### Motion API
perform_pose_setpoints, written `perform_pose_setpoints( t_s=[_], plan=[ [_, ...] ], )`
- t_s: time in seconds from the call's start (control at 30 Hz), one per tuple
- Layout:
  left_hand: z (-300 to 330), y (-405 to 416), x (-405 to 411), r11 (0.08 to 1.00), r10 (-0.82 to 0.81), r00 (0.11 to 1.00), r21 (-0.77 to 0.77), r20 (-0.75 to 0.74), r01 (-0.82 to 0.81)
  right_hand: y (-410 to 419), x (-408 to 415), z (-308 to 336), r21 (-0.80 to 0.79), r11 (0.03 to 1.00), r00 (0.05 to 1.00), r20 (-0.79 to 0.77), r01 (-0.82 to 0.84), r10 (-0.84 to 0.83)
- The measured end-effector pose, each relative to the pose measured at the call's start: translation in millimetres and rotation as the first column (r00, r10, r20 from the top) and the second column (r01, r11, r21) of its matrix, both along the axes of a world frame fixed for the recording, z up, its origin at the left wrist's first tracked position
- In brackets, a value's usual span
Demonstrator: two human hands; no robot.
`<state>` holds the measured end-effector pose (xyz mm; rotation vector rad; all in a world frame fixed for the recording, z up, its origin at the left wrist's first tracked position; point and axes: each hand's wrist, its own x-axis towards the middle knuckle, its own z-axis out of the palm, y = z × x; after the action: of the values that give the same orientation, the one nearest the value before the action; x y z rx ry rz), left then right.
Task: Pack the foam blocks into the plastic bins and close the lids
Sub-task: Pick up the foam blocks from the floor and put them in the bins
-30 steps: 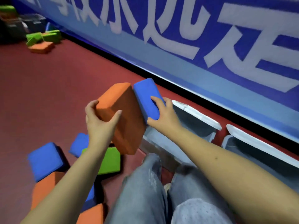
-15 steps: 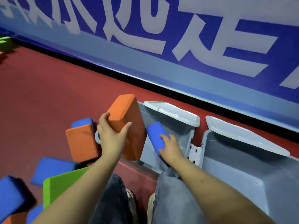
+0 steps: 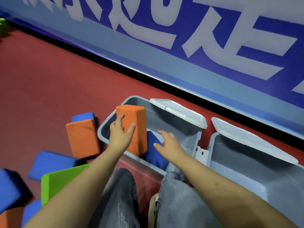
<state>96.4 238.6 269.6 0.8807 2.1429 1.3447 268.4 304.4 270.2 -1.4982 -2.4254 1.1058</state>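
Observation:
My left hand (image 3: 120,134) grips an orange foam block (image 3: 134,127) and holds it upright inside the left grey plastic bin (image 3: 130,100). A blue foam block (image 3: 153,152) lies in the bottom of that bin against its near wall. My right hand (image 3: 169,143) hovers just above the blue block with fingers spread and holds nothing. The bin's white lid (image 3: 179,112) stands open at its far side. A second grey bin (image 3: 263,175) sits to the right with its own lid (image 3: 253,140) open.
Loose blocks lie on the red floor at my left: an orange one (image 3: 82,140), blue ones (image 3: 51,163) (image 3: 83,116) (image 3: 9,188) and a green one (image 3: 60,183). A blue banner wall (image 3: 197,46) runs behind the bins. My knees (image 3: 148,199) are below them.
My right hand lowered the blue block into the left bin and let go of it. My left hand brought the orange block over the rim and down into the same bin.

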Motion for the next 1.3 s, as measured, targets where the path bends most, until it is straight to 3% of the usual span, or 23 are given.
perform_pose_setpoints(
  t_s=[0.23, 0.4, 0.67, 0.73, 0.8, 0.9, 1.0, 1.07, 1.2, 1.3],
  plan=[
    [-24.7, -97.5, -71.3, 0.986, 0.133, 0.991, -0.107, 0.029, -0.129, -57.2, -105.5, 5.8, 0.011, 0.977, 0.977, 0.032, -0.212, 0.211],
    [-68.2, -180.2, -120.9, 0.920, 0.335, 0.940, -0.238, 0.067, -0.312, -113.8, -173.0, -23.3, -0.105, 0.937, 0.934, 0.100, -0.333, 0.343],
    [-168.4, -240.6, -162.3, 0.731, 0.526, 0.851, -0.508, -0.006, -0.455, -185.4, -244.4, -123.0, -0.423, 0.870, 0.943, 0.090, -0.254, 0.320],
    [-188.8, -243.4, -170.2, 0.699, 0.596, 0.803, -0.492, -0.001, -0.519, -194.6, -251.3, -143.1, -0.499, 0.826, 0.934, 0.086, -0.261, 0.347],
    [-203.9, -244.1, -181.4, 0.693, 0.675, 0.726, -0.447, 0.130, -0.565, -191.9, -252.6, -155.2, -0.532, 0.798, 0.918, 0.088, -0.285, 0.387],
    [-237.2, -250.9, -203.3, 0.660, 0.750, 0.521, -0.412, 0.408, -0.628, -174.5, -250.3, -169.2, -0.544, 0.789, 0.908, 0.110, -0.286, 0.405],
    [-253.3, -256.9, -213.9, 0.594, 0.784, 0.352, -0.455, 0.511, -0.663, -163.7, -247.2, -179.0, -0.553, 0.786, 0.903, 0.132, -0.276, 0.410],
    [-248.6, -253.0, -209.8, 0.623, 0.763, 0.362, -0.457, 0.536, -0.635, -163.8, -249.0, -184.8, -0.567, 0.774, 0.892, 0.144, -0.281, 0.428],
    [-228.5, -241.7, -182.7, 0.795, 0.569, 0.395, -0.360, 0.722, -0.488, -178.1, -261.7, -188.8, -0.573, 0.758, 0.874, 0.142, -0.311, 0.466],
    [-225.4, -238.4, -170.1, 0.882, 0.416, 0.366, -0.270, 0.833, -0.387, -184.1, -261.6, -188.3, -0.493, 0.826, 0.891, 0.193, -0.274, 0.411]
  ],
)
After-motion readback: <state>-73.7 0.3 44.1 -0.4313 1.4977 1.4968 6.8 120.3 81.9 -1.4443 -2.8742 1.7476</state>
